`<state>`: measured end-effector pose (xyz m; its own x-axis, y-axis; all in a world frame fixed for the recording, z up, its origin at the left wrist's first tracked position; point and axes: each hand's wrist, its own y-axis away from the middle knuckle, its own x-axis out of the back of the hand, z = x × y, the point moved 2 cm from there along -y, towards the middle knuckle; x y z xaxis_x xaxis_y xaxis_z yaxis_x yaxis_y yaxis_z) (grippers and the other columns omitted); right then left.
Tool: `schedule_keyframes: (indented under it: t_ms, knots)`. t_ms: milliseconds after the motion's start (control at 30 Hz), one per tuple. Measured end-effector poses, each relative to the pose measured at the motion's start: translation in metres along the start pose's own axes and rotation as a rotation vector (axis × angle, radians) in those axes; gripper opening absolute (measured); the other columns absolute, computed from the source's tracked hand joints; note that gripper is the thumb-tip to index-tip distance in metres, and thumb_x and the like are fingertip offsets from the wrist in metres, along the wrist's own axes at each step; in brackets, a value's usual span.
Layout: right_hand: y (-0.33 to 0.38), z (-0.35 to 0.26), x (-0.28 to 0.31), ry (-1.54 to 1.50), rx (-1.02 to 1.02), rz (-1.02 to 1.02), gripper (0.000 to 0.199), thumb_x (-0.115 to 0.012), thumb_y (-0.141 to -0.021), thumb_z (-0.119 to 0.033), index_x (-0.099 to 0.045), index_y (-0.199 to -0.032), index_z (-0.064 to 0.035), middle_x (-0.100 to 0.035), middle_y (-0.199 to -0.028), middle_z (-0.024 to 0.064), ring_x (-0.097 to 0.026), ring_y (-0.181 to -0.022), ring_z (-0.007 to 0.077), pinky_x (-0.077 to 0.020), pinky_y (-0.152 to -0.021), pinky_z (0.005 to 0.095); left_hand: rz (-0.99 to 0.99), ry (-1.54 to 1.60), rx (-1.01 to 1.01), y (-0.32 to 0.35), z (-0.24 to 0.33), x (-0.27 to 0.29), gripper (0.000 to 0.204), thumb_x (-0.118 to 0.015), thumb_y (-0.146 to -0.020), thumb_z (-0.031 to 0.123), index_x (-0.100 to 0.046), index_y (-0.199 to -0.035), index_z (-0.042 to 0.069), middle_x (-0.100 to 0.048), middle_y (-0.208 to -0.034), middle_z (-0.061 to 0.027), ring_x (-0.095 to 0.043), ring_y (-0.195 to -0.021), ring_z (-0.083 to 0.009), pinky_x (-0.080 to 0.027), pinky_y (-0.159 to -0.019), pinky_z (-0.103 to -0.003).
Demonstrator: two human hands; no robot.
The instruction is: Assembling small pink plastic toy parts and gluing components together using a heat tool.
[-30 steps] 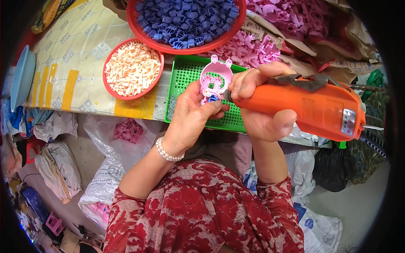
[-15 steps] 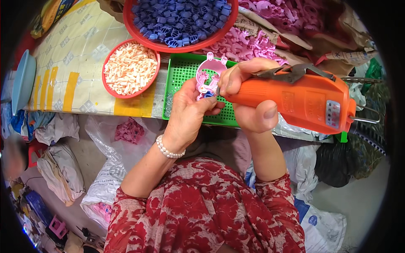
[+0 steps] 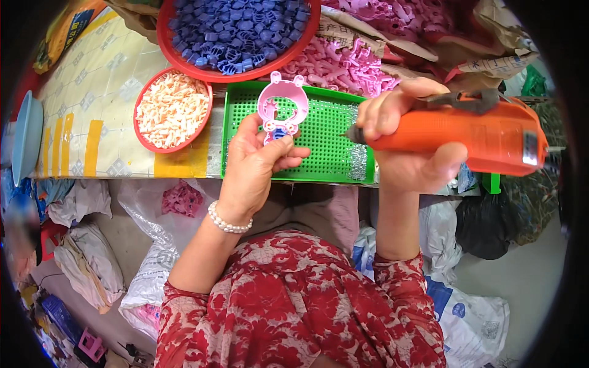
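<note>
**Pink piece (image 3: 300, 109) left, driver (image 3: 469, 136) right, decent gap between**

Holding the piece by its lower edge in the left hand (image 3: 254, 153), thumb and fingers pinched shut on it, up over the left part of the green tray (image 3: 322, 141). Gripping the driver in the right hand (image 3: 400, 168), fingers curled round the body, thumb out along the near side. Aimed left, with the tip over the tray's right end, near some tiny silver bits (image 3: 358, 161).

Room for moving: mostly that bare, holed tray bottom between piece and tip. Tight at the back, with the big basket (image 3: 228, 77) by the left corner (can't tell if touching) and a pink pile (image 3: 346, 64) behind. Small basket (image 3: 210, 105) just beside the left rim. Near rim right along the front edge of the desk (image 3: 119, 119).

Plenty of bare patterned desk further left, with yellow tape strips (image 3: 93, 147). Below, grey floor (image 3: 521, 279) and bags (image 3: 488, 227) on both sides.
</note>
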<state>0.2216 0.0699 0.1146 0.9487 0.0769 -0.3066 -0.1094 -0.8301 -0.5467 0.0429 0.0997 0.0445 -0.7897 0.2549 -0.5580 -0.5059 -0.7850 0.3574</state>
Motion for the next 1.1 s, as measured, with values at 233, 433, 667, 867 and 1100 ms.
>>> schedule_keyframes:
  t_ms: [233,433,667,867,1100]
  knots:
    - [0.015,0.025,0.042,0.398,-0.079,0.355,0.063,-0.055,-0.083,-0.056,-0.049,-0.111,0.0005,-0.053,-0.070,0.0089,-0.051,-0.060,0.0195,-0.0449,-0.061,0.0340,-0.053,0.012,0.034,0.000,0.003,-0.003,0.038,-0.049,-0.088,-0.002,-0.039,-0.125,0.001,-0.062,-0.108,-0.0154,-0.068,-0.078,-0.0189,-0.056,-0.064,-0.022]
    - [0.018,0.033,0.043,0.398,-0.047,0.360,0.060,-0.056,-0.083,-0.053,-0.049,-0.109,0.0006,-0.052,-0.068,0.0095,-0.051,-0.059,0.0200,-0.0450,-0.058,0.0337,-0.073,0.065,0.005,-0.001,0.005,0.000,0.042,-0.045,-0.088,-0.003,-0.037,-0.129,0.004,-0.060,-0.110,-0.0166,-0.068,-0.077,-0.0197,-0.056,-0.063,-0.023]
    - [0.012,0.043,0.045,0.357,-0.080,0.425,0.058,-0.056,-0.083,-0.052,-0.049,-0.107,0.0003,-0.052,-0.068,0.0087,-0.051,-0.059,0.0207,-0.0452,-0.058,0.0339,-0.170,0.182,0.018,-0.001,0.003,0.005,0.041,-0.047,-0.088,0.003,-0.038,-0.128,0.002,-0.058,-0.110,-0.0177,-0.067,-0.076,-0.0226,-0.057,-0.066,-0.029]
    - [0.010,0.048,0.040,0.403,-0.078,0.413,0.057,-0.057,-0.082,-0.051,-0.049,-0.105,-0.0002,-0.052,-0.066,0.0086,-0.052,-0.058,0.0204,-0.0455,-0.057,0.0328,-0.219,0.260,0.047,-0.001,0.003,0.006,0.040,-0.049,-0.088,0.007,-0.039,-0.127,0.001,-0.058,-0.111,-0.0170,-0.066,-0.082,-0.0231,-0.056,-0.071,-0.030]
    - [0.011,0.049,0.038,0.436,-0.084,0.414,0.057,-0.057,-0.081,-0.052,-0.049,-0.105,-0.0004,-0.052,-0.065,0.0083,-0.052,-0.057,0.0197,-0.0462,-0.056,0.0317,-0.156,0.081,0.067,-0.001,0.004,0.001,0.036,-0.049,-0.090,0.003,-0.041,-0.125,0.000,-0.059,-0.112,-0.0152,-0.066,-0.089,-0.0212,-0.056,-0.075,-0.027]
